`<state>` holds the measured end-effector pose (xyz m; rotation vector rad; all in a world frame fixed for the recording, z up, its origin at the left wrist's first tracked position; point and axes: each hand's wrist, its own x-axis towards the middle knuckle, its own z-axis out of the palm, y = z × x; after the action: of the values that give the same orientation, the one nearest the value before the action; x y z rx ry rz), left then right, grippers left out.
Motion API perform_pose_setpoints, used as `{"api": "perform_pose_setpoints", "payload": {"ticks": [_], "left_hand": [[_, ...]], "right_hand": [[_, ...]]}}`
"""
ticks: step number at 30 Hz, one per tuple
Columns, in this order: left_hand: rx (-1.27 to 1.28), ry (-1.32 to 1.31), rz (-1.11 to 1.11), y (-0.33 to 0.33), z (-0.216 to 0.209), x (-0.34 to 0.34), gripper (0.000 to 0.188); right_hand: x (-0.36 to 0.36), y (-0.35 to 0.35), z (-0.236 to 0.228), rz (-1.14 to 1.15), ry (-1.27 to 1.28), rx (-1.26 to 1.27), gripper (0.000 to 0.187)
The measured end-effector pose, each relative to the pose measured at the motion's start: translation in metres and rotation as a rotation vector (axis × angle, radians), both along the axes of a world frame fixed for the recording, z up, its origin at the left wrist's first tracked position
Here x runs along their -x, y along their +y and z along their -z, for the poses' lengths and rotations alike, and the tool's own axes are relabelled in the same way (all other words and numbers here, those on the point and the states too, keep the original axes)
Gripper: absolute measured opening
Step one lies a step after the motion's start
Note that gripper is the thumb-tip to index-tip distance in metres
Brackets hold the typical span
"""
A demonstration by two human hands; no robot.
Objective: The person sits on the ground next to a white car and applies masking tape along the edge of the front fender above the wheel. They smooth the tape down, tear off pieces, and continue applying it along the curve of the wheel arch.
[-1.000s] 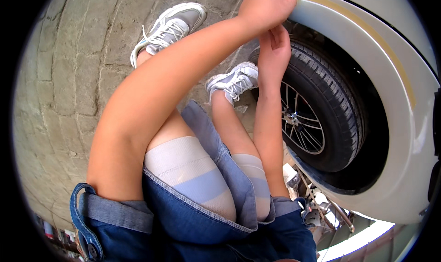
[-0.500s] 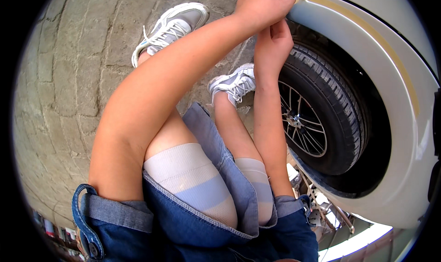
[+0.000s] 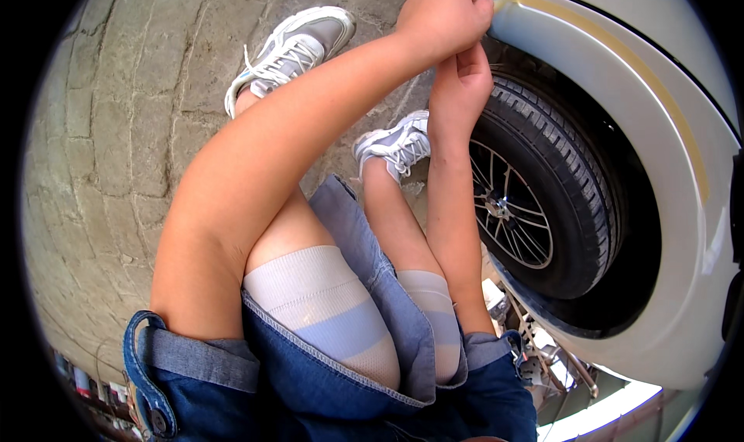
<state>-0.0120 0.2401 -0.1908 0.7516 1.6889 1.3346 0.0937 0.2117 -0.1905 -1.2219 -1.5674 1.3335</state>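
The yellow tape strip (image 3: 620, 62) on the pale wheel arch (image 3: 682, 233) meets the fisted left hand (image 3: 442, 16); right hand (image 3: 461, 85) fingers curled beneath.

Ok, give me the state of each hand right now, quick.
Left hand: closed in a fist at the edge of the pale wheel arch; what its grip holds cannot be told.
Right hand: fingers loosely curled just under the left, by the tyre; contents hidden.

Car body (image 3: 620, 78) was cream w/ yellow stripe (image 3: 659, 101); tyre (image 3: 558, 171) black; sneakers (image 3: 291, 51) grey-white; denim (image 3: 325, 380) blue; paving (image 3: 116, 132) grey-brown.
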Motion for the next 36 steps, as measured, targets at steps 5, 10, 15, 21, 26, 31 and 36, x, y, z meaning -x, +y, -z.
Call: {"api": "perform_pose_setpoints", "payload": {"ticks": [5,10,15,21,26,31,36], "left_hand": [[-0.006,0.042,-0.035,0.002,0.003,-0.005,0.034],[0.075,0.090,0.014,0.013,0.026,-0.014,0.038],[0.071,-0.007,0.001,0.011,0.023,-0.013,0.033],[0.001,-0.021,-0.087,0.011,0.032,-0.007,0.031],[0.002,-0.048,-0.094,0.010,0.032,-0.005,0.031],[0.015,-0.022,-0.097,0.008,0.026,-0.005,0.032],[-0.009,0.007,-0.090,0.009,0.032,-0.006,0.032]], "right_hand": [[-0.009,0.004,0.008,-0.042,-0.046,0.000,0.016],[-0.016,0.006,0.015,-0.042,-0.204,-0.021,0.023],[-0.023,0.008,0.008,0.008,-0.212,0.042,0.028],[-0.033,0.014,0.008,0.046,-0.288,-0.058,0.033],[-0.034,0.016,0.007,0.102,-0.325,-0.175,0.034],[-0.034,0.016,0.005,0.113,-0.371,-0.236,0.033],[-0.036,0.016,0.007,0.111,-0.369,-0.247,0.034]]}}
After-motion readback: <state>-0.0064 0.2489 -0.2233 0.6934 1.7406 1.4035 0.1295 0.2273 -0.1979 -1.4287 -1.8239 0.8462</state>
